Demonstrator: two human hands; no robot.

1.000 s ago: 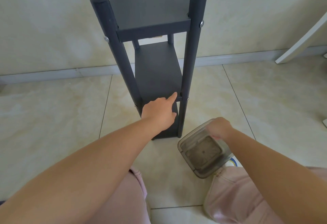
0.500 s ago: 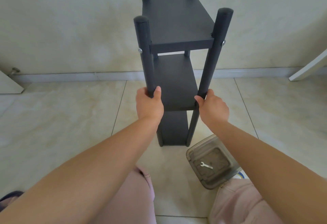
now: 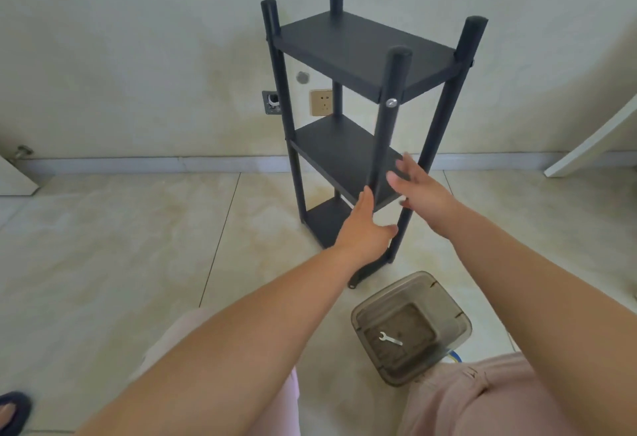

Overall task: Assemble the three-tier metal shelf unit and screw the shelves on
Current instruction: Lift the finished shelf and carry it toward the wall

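The dark grey three-tier shelf unit (image 3: 358, 42) stands upright on the tiled floor, turned at an angle, with four round posts and a silver screw (image 3: 391, 102) in the near post. My left hand (image 3: 363, 225) is flat with straight fingers beside the near post at the middle shelf's front corner. My right hand (image 3: 418, 187) is spread, blurred, right of that post by the middle shelf; contact is unclear. Neither hand holds anything.
A clear plastic box (image 3: 412, 325) with a small silver wrench (image 3: 389, 338) inside lies on the floor by my right knee. Behind the shelf a wall socket (image 3: 321, 103) sits above the skirting. A white board (image 3: 593, 140) leans at the right.
Both hands have let go of the two front posts and opened. The shelf unit has turned to an angle and now stands farther from me.
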